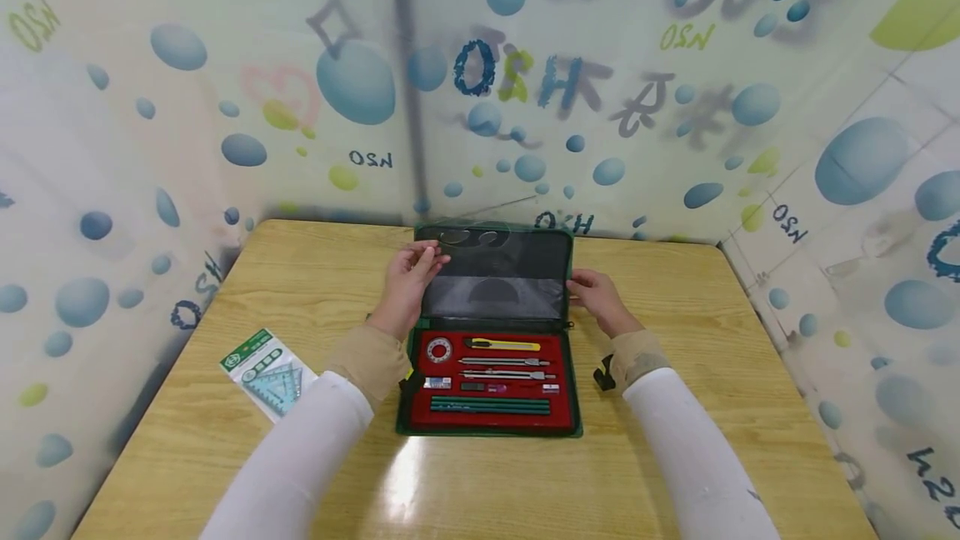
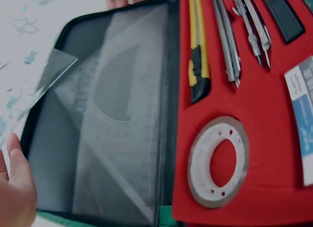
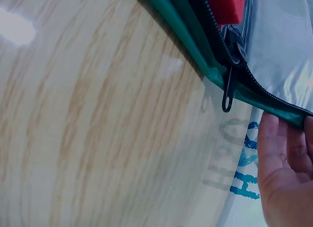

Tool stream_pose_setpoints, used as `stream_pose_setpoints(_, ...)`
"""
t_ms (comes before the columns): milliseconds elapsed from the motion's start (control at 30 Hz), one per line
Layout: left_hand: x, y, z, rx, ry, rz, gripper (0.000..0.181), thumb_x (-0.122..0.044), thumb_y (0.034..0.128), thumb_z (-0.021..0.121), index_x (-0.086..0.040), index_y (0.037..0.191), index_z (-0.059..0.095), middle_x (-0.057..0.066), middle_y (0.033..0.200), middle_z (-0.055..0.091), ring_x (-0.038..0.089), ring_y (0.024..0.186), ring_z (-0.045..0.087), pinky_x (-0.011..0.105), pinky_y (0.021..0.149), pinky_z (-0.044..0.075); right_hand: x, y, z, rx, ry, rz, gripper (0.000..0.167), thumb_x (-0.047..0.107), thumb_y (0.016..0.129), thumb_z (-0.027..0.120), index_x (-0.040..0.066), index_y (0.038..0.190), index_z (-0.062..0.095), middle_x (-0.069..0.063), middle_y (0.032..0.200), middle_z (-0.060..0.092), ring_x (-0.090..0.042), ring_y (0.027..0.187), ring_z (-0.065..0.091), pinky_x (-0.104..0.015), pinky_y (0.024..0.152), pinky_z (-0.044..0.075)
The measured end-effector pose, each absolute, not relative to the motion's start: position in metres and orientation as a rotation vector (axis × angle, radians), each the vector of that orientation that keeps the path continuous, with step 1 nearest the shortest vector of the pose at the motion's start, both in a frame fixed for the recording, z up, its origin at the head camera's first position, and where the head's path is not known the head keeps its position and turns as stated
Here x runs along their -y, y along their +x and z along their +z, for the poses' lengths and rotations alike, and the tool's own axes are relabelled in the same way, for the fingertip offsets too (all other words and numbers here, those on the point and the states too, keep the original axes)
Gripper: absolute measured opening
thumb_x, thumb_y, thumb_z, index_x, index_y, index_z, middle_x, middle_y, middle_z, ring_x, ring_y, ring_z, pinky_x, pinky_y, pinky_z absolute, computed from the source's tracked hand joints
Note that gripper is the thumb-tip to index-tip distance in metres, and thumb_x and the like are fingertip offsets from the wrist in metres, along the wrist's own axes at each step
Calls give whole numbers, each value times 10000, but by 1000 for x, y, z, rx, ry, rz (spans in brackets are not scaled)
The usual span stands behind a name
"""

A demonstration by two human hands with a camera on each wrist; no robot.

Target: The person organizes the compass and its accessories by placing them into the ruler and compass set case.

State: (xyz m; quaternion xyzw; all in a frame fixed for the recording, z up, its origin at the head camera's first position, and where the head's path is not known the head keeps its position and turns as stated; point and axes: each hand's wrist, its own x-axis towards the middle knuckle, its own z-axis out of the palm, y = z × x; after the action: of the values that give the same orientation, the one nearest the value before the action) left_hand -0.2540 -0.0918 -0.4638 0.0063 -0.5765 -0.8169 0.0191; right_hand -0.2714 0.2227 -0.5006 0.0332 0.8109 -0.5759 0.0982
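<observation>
A green-edged zip case lies unfolded, its dark lid (image 1: 495, 261) raised at the back and its red tray (image 1: 491, 419) nearer. My left hand (image 1: 408, 277) pinches a clear plastic drawing tool (image 2: 56, 68) over the lid's left part; its full outline is hard to see. My right hand (image 1: 600, 300) grips the lid's right edge, fingers (image 3: 271, 139) on the green rim near the zip pull (image 3: 228, 92). A clear pocket inside the lid holds a protractor (image 2: 117, 85) and other clear pieces. The tray holds a yellow cutter (image 1: 502, 345), compasses, green pencils (image 1: 490, 406) and a white ring (image 1: 438, 349).
A packet of blue set squares (image 1: 270, 377) lies on the wooden table (image 1: 645, 457), left of the case. Behind the table hangs a patterned cloth (image 1: 480, 140) with blue and green spots. Black straps with buckles (image 1: 604, 373) are at the wrists.
</observation>
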Motion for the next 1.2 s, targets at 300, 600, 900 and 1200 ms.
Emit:
stream_pose_setpoints(300, 69, -264, -478, 1919, 62, -2486, 264, -171, 975, 489, -2, 1172, 541, 57, 1033, 558, 111, 879, 636, 326, 970, 473, -225, -269, -502, -2395, 39, -1756, 317, 119, 986, 478, -31, 1255, 556, -196, 1167, 588, -256, 998, 595, -461, 919, 498)
stream_pose_setpoints(600, 54, -264, -479, 1901, 57, -2527, 258, -157, 975, 499, -7, 1179, 547, 79, 1058, 567, 127, 884, 644, 351, 990, 464, -224, -271, -504, -2396, 69, -1732, 331, 86, 995, 445, -42, 1290, 524, -235, 1224, 557, -233, 1003, 595, -485, 955, 471)
stream_pose_setpoints(900, 51, -266, -482, 1959, 60, -2518, 257, -166, 961, 520, -16, 1164, 570, 101, 1082, 581, 177, 920, 646, 337, 967, 480, -223, -271, -501, -2378, 99, -1736, 330, 99, 1001, 443, -26, 1295, 527, -234, 1231, 552, -269, 1032, 581, -476, 954, 475)
stream_pose_setpoints(1200, 51, -270, -485, 1966, 162, -2479, 329, -78, 919, 597, -116, 1151, 367, 156, 985, 653, 164, 798, 675, 364, 871, 531, -222, -270, -500, -2383, 69, -1742, 325, 74, 996, 442, -43, 1287, 528, -237, 1212, 559, -181, 943, 603, -476, 939, 484)
